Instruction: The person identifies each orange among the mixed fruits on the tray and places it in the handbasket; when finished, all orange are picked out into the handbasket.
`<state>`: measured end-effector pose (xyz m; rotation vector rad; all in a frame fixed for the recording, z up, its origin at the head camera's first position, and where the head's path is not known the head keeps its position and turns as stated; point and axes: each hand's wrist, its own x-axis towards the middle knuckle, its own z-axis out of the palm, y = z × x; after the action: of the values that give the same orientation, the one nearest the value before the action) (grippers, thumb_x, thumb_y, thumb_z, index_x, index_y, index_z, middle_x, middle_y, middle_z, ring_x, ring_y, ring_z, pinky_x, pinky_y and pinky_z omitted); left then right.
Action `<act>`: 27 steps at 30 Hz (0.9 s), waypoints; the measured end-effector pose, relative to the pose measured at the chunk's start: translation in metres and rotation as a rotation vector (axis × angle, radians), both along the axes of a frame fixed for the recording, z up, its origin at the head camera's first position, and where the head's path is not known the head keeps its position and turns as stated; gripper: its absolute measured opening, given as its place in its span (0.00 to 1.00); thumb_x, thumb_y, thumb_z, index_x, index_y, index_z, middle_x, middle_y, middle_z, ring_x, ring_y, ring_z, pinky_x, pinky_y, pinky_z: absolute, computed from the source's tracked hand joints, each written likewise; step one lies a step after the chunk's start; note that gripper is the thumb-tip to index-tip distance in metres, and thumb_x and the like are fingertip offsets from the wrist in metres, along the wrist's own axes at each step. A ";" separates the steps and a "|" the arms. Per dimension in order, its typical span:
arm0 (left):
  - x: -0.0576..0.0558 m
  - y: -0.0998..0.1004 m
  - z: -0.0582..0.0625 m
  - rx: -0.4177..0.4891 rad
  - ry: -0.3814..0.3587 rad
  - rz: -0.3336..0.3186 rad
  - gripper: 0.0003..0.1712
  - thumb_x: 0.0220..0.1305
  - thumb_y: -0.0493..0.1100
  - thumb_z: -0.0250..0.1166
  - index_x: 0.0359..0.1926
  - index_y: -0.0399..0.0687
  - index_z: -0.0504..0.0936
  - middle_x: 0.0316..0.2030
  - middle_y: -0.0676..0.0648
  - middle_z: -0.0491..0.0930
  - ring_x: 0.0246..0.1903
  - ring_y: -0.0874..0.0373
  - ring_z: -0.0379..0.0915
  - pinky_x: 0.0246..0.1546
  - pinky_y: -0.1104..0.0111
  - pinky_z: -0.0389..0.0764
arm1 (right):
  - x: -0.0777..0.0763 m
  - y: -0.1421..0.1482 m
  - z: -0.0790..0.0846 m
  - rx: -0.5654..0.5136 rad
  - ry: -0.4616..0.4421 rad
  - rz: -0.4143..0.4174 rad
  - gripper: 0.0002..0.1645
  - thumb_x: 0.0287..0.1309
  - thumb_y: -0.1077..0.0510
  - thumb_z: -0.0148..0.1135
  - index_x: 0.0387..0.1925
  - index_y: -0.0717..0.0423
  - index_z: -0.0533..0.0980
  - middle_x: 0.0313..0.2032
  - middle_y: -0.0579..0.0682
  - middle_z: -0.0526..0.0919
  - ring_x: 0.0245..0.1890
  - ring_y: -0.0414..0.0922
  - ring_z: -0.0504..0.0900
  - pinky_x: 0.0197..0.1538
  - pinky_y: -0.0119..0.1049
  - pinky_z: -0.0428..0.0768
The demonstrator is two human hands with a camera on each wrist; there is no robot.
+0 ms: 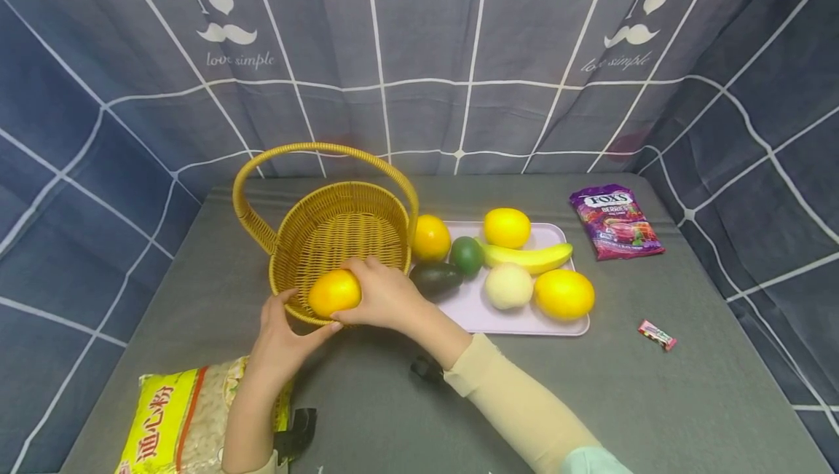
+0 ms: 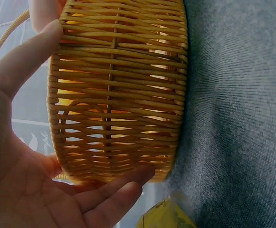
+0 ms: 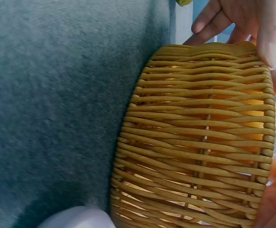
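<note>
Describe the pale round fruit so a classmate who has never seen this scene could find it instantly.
Right of the wicker basket lies a pale tray of fruit. On its near side, between the banana and the front edge, sits the pale round fruit. Its cream colour sets it apart from its yellow and green neighbours.

Gray grid cloth on three sides, kinda cozy ngl
So the back cloth (image 1: 426, 44) has white lines, a white heart (image 1: 221, 3) over a mustache (image 1: 226, 33) and "love simple" lettering (image 1: 239, 60), printed twice, left and right. The left cloth (image 1: 65, 248) and right cloth (image 1: 786, 234) look bluer, same grid. Gray table (image 1: 655, 416) butts up against it all, fabric weave visible up close. Light's pretty soft.
</note>
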<state>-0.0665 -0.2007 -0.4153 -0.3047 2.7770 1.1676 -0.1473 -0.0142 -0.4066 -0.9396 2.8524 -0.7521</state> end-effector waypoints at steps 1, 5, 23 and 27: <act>0.000 0.000 0.000 -0.001 0.000 0.000 0.64 0.47 0.71 0.70 0.71 0.40 0.49 0.68 0.32 0.47 0.65 0.34 0.50 0.58 0.38 0.60 | 0.000 0.000 0.000 0.009 -0.004 0.000 0.43 0.41 0.31 0.71 0.57 0.46 0.72 0.45 0.48 0.77 0.34 0.43 0.77 0.34 0.37 0.77; -0.001 0.000 0.000 0.000 -0.011 -0.001 0.65 0.47 0.72 0.69 0.71 0.40 0.48 0.69 0.32 0.46 0.65 0.34 0.50 0.58 0.38 0.60 | -0.002 -0.001 0.002 0.035 -0.025 0.005 0.41 0.42 0.32 0.70 0.56 0.47 0.73 0.44 0.48 0.77 0.34 0.42 0.77 0.34 0.37 0.77; 0.000 0.000 -0.001 0.017 -0.018 0.003 0.65 0.47 0.72 0.69 0.72 0.41 0.46 0.70 0.32 0.44 0.65 0.33 0.51 0.57 0.37 0.60 | 0.000 0.000 0.001 0.015 -0.008 0.015 0.39 0.45 0.36 0.70 0.57 0.48 0.74 0.47 0.47 0.79 0.40 0.41 0.78 0.41 0.37 0.78; 0.000 0.000 -0.001 0.020 -0.024 0.004 0.65 0.47 0.72 0.69 0.72 0.41 0.46 0.70 0.33 0.43 0.65 0.33 0.51 0.57 0.37 0.60 | 0.002 0.001 -0.001 -0.020 -0.007 0.000 0.39 0.46 0.35 0.69 0.58 0.47 0.74 0.50 0.46 0.78 0.44 0.42 0.78 0.45 0.38 0.78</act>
<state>-0.0665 -0.2007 -0.4159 -0.3204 2.7437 1.1839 -0.1453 -0.0134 -0.4073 -0.9376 2.8446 -0.7836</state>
